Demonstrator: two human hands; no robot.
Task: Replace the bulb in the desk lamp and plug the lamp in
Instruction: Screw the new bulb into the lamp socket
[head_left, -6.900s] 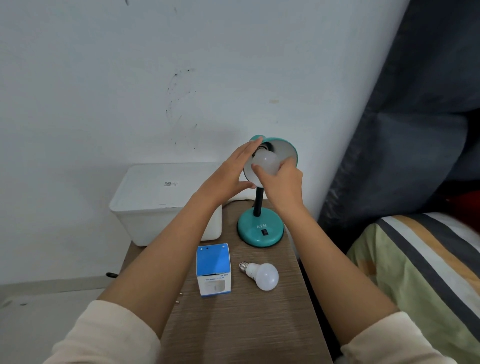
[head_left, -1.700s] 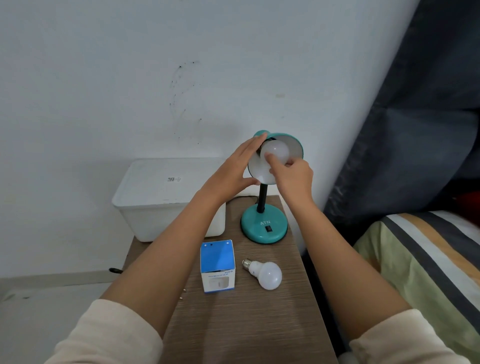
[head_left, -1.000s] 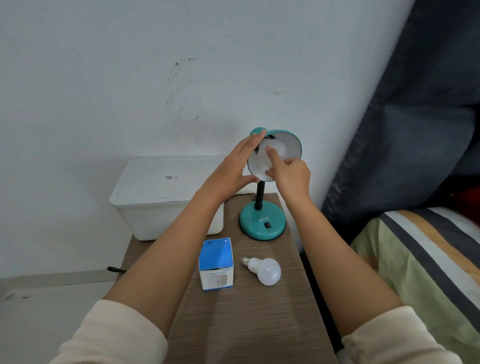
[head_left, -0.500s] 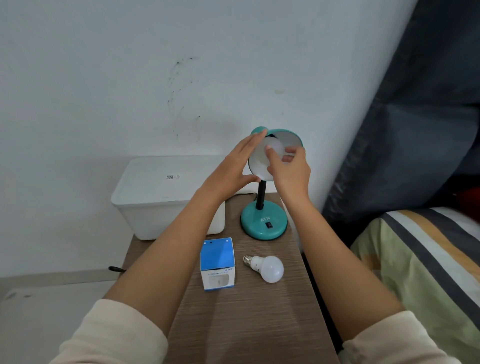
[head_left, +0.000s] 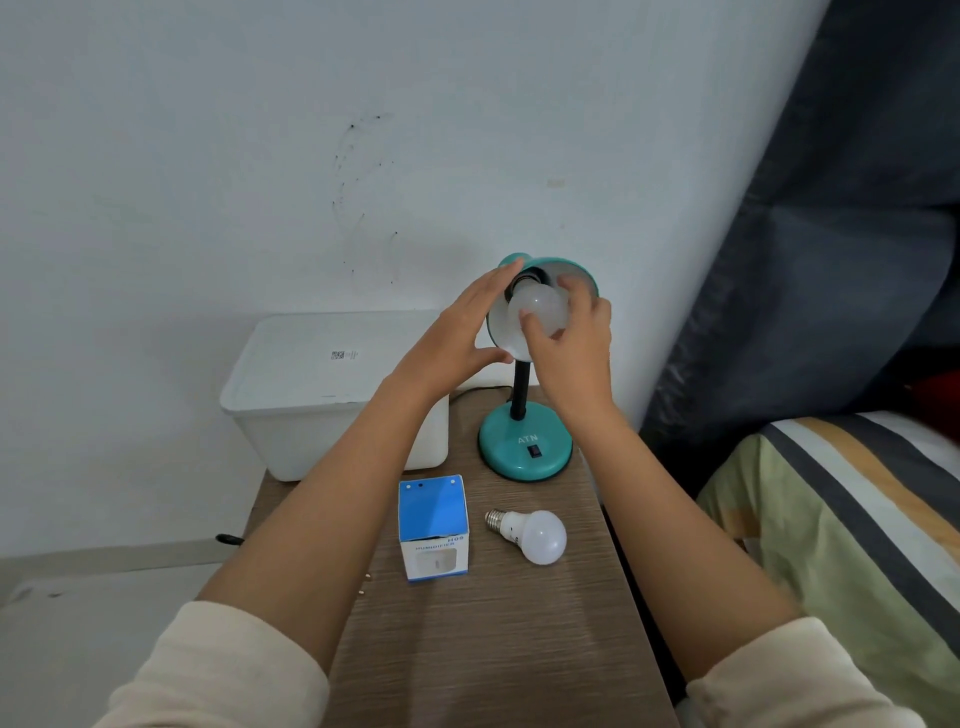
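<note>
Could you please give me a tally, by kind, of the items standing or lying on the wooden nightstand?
Light bulbs: 2, one in the lamp shade, one lying loose
Teal desk lamp: 1
Blue-and-white carton: 1
White lidded storage box: 1
Total: 5

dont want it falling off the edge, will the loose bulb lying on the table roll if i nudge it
Probably. The loose bulb lies on its side on the smooth wooden table, with a round globe, so it would likely roll, curving around its narrower screw base. It looks light, and sits near the right edge.
</note>
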